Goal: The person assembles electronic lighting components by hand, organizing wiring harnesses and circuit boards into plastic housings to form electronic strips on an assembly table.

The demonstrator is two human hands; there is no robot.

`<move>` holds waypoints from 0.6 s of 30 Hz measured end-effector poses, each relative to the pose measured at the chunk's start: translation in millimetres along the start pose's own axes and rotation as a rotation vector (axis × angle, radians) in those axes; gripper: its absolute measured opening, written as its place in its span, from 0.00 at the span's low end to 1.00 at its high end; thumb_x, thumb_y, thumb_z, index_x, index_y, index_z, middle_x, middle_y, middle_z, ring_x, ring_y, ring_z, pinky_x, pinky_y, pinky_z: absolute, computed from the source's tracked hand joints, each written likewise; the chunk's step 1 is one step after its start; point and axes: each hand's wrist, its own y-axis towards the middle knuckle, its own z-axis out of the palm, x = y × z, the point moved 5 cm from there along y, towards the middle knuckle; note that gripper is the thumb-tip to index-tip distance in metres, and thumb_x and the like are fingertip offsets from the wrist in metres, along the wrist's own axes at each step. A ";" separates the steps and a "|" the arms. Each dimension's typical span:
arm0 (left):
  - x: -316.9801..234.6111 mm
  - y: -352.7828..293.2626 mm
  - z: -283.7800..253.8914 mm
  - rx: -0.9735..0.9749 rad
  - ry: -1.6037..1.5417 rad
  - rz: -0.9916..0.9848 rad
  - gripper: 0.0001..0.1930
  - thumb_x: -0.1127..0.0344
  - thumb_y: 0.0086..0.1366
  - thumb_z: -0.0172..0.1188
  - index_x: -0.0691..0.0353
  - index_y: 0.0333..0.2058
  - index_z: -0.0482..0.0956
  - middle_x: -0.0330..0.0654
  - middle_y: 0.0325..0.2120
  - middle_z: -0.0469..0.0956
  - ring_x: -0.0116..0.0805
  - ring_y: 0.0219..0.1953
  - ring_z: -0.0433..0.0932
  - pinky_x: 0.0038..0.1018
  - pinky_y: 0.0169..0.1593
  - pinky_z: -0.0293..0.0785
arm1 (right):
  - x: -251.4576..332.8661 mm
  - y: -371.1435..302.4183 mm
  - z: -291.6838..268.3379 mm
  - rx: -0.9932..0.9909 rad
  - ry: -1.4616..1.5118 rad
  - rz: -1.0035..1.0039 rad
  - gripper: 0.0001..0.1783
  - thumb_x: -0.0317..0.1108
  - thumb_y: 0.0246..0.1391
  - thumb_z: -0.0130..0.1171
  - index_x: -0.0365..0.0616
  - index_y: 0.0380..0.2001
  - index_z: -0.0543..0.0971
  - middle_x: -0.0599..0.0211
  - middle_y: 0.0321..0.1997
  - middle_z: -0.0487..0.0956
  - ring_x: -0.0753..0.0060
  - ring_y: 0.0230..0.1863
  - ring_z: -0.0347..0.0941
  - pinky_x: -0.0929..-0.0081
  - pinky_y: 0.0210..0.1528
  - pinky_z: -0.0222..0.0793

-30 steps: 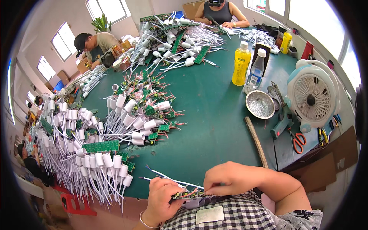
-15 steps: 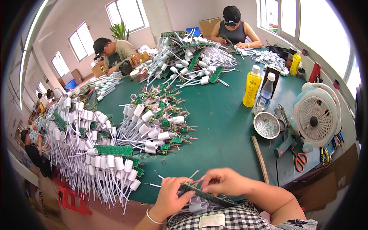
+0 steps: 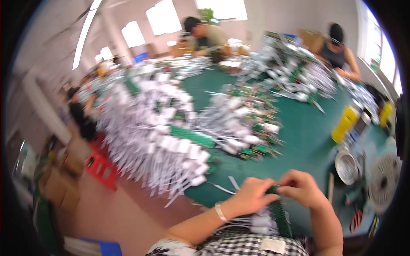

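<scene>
My left hand (image 3: 255, 195) is closed on the upper end of a long green circuit board strip (image 3: 280, 218), thumb over it. The strip slants down toward my checked apron. My right hand (image 3: 301, 188) meets the left at the strip's top end, its fingers pinched together; motion blur hides what lies between them. White cylindrical caps (image 3: 261, 222) with white wires hang beside the strip, under my left wrist. A few pale wire ends (image 3: 226, 187) stick out beyond my left hand.
Blurred heaps of white-capped wires (image 3: 162, 141) and small circuit boards (image 3: 256, 123) cover the green table (image 3: 305, 141). At right are a metal bowl (image 3: 347, 166), a yellow bottle (image 3: 345, 123), a fan (image 3: 384, 181) and orange-handled scissors (image 3: 356, 221). Two people work across the table.
The view has swung left, so the scene sits further right. The strip has turned from slanting sideways to pointing more steeply down. Both hands stay close together at it.
</scene>
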 end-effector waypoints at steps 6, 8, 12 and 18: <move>-1.8 13.7 -1.8 0.022 -0.100 0.059 0.16 0.57 0.58 0.57 0.65 0.35 0.71 0.50 0.21 0.73 0.49 0.27 0.74 0.37 0.34 0.66 | 44.3 -16.5 -47.9 -0.446 0.411 -0.400 0.05 0.21 0.47 0.52 0.40 0.27 0.68 0.68 0.24 0.68 0.81 0.16 0.67 0.82 0.20 0.69; -1.9 21.1 -18.6 -0.003 -0.152 0.088 0.15 0.59 0.58 0.57 0.66 0.36 0.70 0.53 0.20 0.72 0.49 0.24 0.75 0.37 0.30 0.67 | 78.1 -15.7 -50.2 -0.399 0.483 -0.561 0.08 0.31 0.53 0.55 0.40 0.28 0.67 0.67 0.25 0.66 0.78 0.20 0.68 0.77 0.24 0.72; 6.4 25.0 -49.9 0.174 -0.235 -0.077 0.15 0.61 0.59 0.57 0.66 0.38 0.70 0.47 0.24 0.76 0.38 0.28 0.76 0.31 0.33 0.69 | 174.6 -29.3 28.7 0.190 0.412 -0.914 0.31 0.61 0.60 0.35 0.43 0.29 0.71 0.58 0.31 0.72 0.59 0.29 0.73 0.64 0.30 0.72; 2.6 26.3 -21.7 0.372 -0.165 -0.058 0.16 0.61 0.58 0.56 0.65 0.41 0.71 0.52 0.28 0.77 0.41 0.28 0.75 0.33 0.33 0.69 | 263.5 -61.0 54.6 0.249 0.451 -0.901 0.27 0.56 0.57 0.37 0.45 0.35 0.75 0.56 0.37 0.76 0.55 0.41 0.71 0.61 0.40 0.69</move>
